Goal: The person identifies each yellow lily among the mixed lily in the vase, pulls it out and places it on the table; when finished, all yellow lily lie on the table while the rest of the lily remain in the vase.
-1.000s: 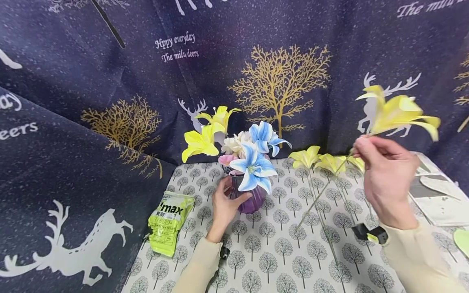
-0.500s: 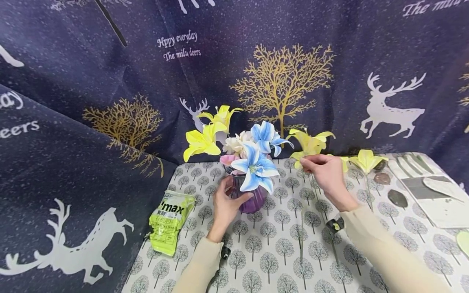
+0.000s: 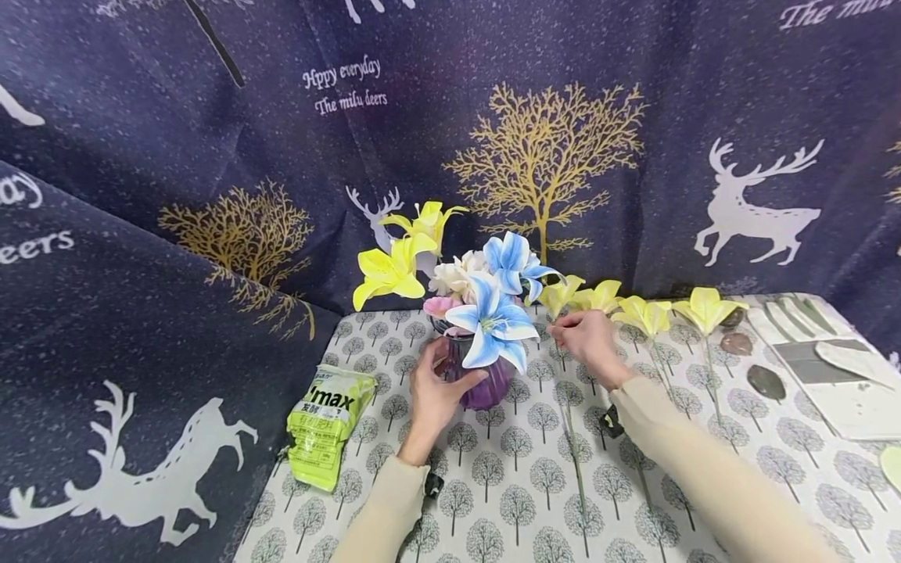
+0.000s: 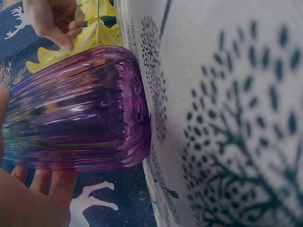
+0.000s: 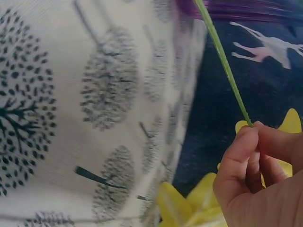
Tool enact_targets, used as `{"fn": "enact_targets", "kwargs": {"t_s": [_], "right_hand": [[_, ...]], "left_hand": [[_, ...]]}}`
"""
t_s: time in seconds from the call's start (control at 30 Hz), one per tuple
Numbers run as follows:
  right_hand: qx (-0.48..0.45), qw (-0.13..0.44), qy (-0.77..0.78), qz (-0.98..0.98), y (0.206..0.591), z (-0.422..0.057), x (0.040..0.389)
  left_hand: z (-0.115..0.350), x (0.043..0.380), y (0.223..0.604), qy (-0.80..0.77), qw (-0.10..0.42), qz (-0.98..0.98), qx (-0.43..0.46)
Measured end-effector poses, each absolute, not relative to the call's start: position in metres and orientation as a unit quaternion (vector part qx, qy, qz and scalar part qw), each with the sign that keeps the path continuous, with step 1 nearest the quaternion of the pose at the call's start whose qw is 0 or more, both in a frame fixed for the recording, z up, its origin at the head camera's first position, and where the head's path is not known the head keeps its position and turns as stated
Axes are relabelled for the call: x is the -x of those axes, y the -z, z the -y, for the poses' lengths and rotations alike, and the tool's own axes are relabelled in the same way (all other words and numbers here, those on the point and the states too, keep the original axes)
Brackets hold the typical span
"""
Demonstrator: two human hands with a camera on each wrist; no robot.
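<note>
My left hand [image 3: 432, 395] grips the side of a purple ribbed glass vase [image 3: 486, 383], which stands upright on the table; in the left wrist view, the fingers wrap the vase [image 4: 80, 109]. In it stand yellow lilies [image 3: 387, 274], blue-and-white lilies [image 3: 489, 319] and pale blooms [image 3: 457, 274]. To the right of the vase, my right hand [image 3: 590, 342] pinches a thin green stem [image 5: 223, 61] between thumb and fingertips. A yellow lily [image 3: 561, 294] shows just above that hand; the fingers partly hide where its stem runs.
More yellow lilies [image 3: 706, 309] lie along the back of the table, stems toward me. Dark stones [image 3: 766, 382] and a white-and-grey cloth item [image 3: 838, 367] lie at the right. A lime-green bag [image 3: 327, 426] lies at the left. Patterned curtain hangs behind.
My right hand has come down and left with the yellow lily, from raised at the right to low near the table beside the vase. The left hand stays on the vase.
</note>
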State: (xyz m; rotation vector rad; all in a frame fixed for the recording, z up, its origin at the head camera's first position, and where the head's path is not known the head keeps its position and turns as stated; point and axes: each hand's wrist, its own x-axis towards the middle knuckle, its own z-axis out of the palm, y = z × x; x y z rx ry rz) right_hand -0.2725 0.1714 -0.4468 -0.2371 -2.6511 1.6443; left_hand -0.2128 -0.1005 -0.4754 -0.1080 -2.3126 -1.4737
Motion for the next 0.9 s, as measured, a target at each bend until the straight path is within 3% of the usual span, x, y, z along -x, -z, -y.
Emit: {"fn": "enact_targets", "kwargs": {"t_s": [0.5, 0.9], "right_hand": [[0.088, -0.045, -0.485, 0.869, 0.478, -0.170, 0.289], [0.058, -0.083, -0.491, 0.865, 0.463, -0.178, 0.275]], "left_hand": [[0.099, 0.214, 0.477, 0.530, 0.201, 0.823, 0.048], [0.101, 0.212, 0.475, 0.515, 0.196, 0.834, 0.032]]}}
